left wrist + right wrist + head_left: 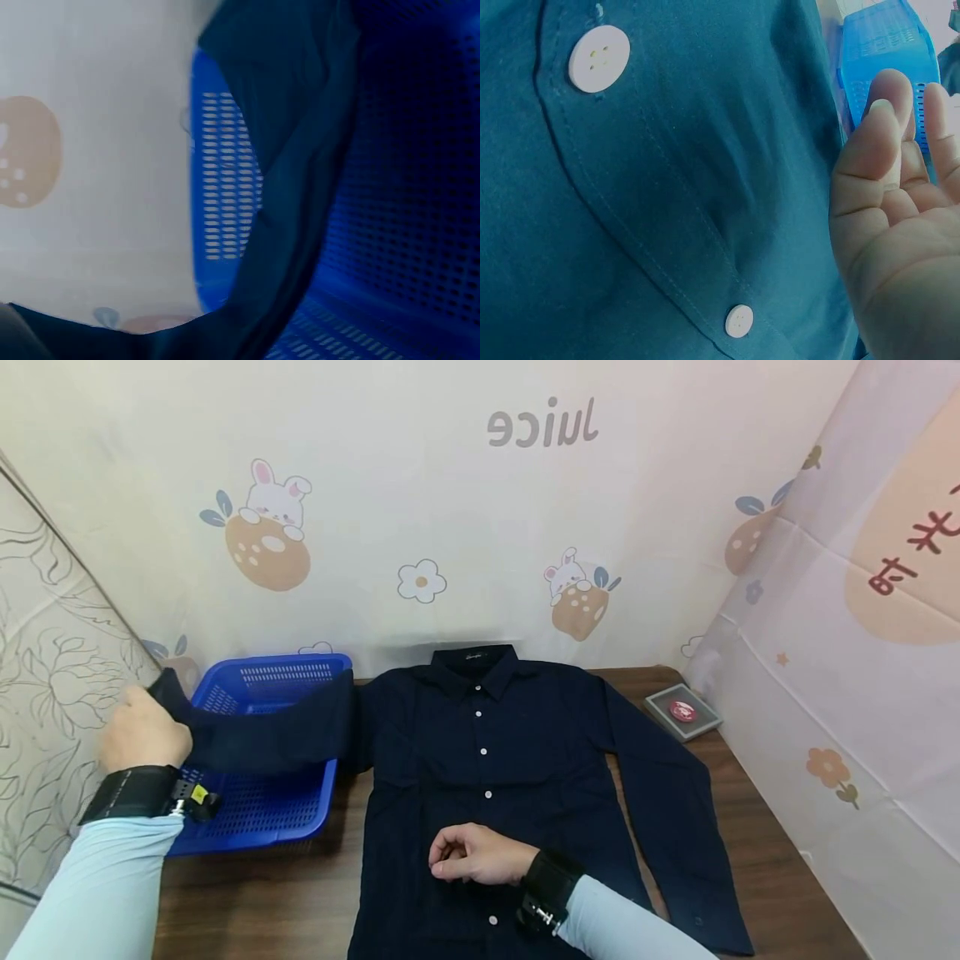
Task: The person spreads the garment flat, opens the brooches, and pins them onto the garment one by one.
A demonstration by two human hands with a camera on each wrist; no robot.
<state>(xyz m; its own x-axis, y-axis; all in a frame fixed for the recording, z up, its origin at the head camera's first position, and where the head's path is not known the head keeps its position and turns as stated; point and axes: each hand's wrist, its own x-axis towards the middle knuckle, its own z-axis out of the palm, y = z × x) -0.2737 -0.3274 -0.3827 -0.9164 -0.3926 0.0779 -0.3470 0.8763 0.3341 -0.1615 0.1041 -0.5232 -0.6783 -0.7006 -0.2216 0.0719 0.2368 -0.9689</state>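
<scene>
A dark navy button-up shirt point(442, 777) lies front side up on the wooden table, its collar toward the back wall. My left hand point(142, 731) grips the cuff end of the sleeve on the left and holds it out across a blue plastic basket point(255, 835). In the left wrist view that sleeve point(292, 180) hangs in a curve over the basket. Loosely curled and holding nothing, my right hand point(483, 853) is over the lower front of the shirt, beside the button row. The right wrist view shows two white buttons point(739, 321) near it.
At the back right corner of the table point(795, 893) sits a small grey square box point(682, 712) with a red oval item on it. A printed cloth wall point(450, 510) closes off the back, and others stand at both sides. The other sleeve point(667, 810) stretches toward the front right.
</scene>
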